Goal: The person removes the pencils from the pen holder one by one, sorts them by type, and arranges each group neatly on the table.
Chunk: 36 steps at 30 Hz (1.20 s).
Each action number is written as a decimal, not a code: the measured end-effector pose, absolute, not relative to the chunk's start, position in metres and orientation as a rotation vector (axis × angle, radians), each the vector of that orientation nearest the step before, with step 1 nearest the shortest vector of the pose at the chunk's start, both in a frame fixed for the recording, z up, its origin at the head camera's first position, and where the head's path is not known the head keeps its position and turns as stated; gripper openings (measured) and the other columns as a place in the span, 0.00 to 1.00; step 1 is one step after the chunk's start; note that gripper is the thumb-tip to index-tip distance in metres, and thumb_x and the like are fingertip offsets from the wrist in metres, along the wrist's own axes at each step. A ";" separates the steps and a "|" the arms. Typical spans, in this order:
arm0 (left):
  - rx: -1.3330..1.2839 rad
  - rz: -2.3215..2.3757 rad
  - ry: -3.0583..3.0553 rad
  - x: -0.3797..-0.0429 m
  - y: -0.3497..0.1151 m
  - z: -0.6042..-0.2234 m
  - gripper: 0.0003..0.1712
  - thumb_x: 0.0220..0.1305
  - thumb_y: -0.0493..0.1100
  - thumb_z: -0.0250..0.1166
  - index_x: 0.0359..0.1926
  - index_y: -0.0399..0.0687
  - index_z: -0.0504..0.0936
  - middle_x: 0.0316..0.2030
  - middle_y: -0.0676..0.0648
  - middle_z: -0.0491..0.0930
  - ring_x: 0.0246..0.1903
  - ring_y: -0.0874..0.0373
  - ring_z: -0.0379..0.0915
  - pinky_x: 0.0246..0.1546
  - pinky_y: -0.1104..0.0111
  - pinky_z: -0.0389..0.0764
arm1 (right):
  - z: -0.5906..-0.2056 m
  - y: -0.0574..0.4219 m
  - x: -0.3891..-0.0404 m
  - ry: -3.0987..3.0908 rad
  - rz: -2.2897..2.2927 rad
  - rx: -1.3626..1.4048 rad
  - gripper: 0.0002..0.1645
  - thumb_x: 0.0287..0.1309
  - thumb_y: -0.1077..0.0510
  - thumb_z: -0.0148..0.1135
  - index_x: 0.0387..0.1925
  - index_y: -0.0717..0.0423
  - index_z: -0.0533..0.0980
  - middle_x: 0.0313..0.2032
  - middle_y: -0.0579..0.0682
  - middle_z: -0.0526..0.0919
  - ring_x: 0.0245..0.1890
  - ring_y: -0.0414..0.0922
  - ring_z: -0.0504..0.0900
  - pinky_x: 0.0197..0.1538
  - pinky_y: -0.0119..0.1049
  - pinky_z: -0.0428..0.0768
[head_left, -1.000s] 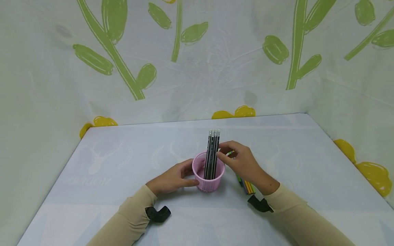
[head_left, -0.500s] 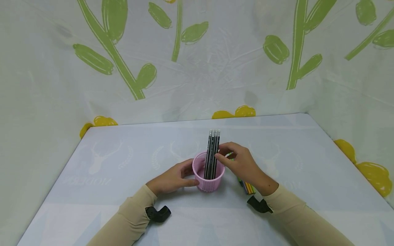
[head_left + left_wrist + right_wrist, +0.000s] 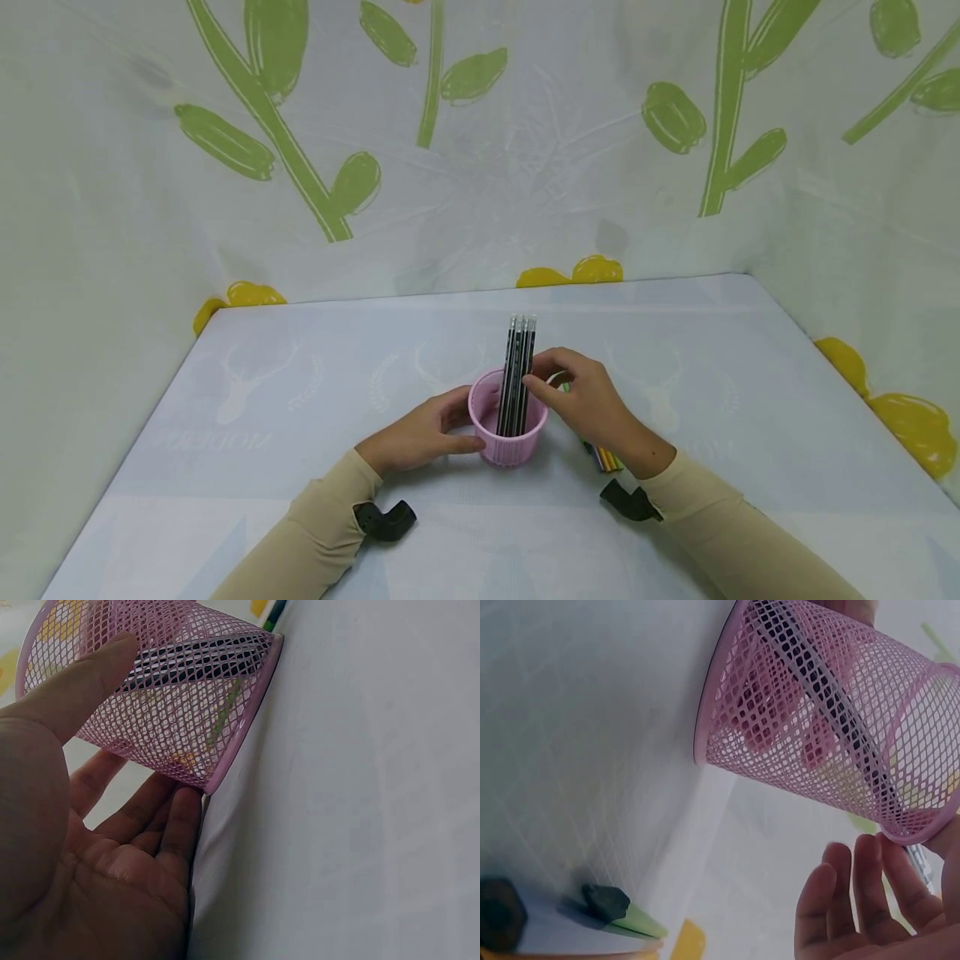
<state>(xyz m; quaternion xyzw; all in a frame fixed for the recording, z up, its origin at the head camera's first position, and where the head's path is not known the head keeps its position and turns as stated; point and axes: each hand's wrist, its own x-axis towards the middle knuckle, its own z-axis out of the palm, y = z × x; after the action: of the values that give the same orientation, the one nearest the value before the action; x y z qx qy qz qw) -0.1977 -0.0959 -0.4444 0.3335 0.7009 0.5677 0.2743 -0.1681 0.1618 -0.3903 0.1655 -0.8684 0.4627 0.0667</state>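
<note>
A pink mesh pencil cup stands upright on the table, with several black striped pencils slanting up out of it. My left hand holds the cup from the left; the left wrist view shows the thumb along the mesh and fingers by its base. At the right rim, my right hand has its thumb and index finger on either side of the pencils, while the other fingers stay loosely bent. In the right wrist view, the pencil ends show between thumb and index finger.
Several coloured sticks, green, blue and orange, lie on the table partly under my right hand. The pale table meets a white wall covering with printed green leaves. A black device sits at each wrist.
My right hand has sunk very slightly beside the pencils. The cup, the pencils and my left hand look unmoved.
</note>
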 end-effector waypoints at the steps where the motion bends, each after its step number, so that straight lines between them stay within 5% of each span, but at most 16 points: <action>1: 0.896 1.523 1.889 -0.198 -0.096 -0.444 0.40 0.65 0.40 0.69 0.74 0.55 0.62 0.71 0.52 0.67 0.72 0.54 0.63 0.70 0.75 0.64 | -0.391 0.162 -0.168 -2.610 1.392 0.499 0.09 0.63 0.59 0.67 0.44 0.57 0.81 0.38 0.49 0.85 0.39 0.42 0.82 0.44 0.34 0.84; 27: 0.886 1.519 1.915 -0.197 -0.094 -0.444 0.39 0.64 0.41 0.69 0.73 0.56 0.63 0.70 0.52 0.69 0.70 0.54 0.65 0.71 0.72 0.64 | -0.358 0.162 -0.165 -2.549 1.386 0.482 0.08 0.69 0.57 0.61 0.44 0.58 0.77 0.41 0.50 0.82 0.45 0.44 0.81 0.54 0.45 0.83; 36: 0.894 1.526 1.901 -0.195 -0.096 -0.446 0.38 0.65 0.41 0.69 0.73 0.55 0.64 0.69 0.51 0.69 0.70 0.53 0.65 0.71 0.73 0.65 | -0.353 0.173 -0.163 -2.409 1.538 0.472 0.08 0.72 0.60 0.55 0.44 0.62 0.73 0.40 0.55 0.83 0.40 0.42 0.82 0.47 0.27 0.82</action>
<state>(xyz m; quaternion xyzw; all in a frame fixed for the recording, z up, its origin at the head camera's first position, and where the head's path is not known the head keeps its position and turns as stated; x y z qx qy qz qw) -0.1953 -0.0958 -0.4460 0.3314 0.7051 0.5660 0.2693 -0.1632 0.1727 -0.3527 0.1618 -0.8253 0.5271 0.1220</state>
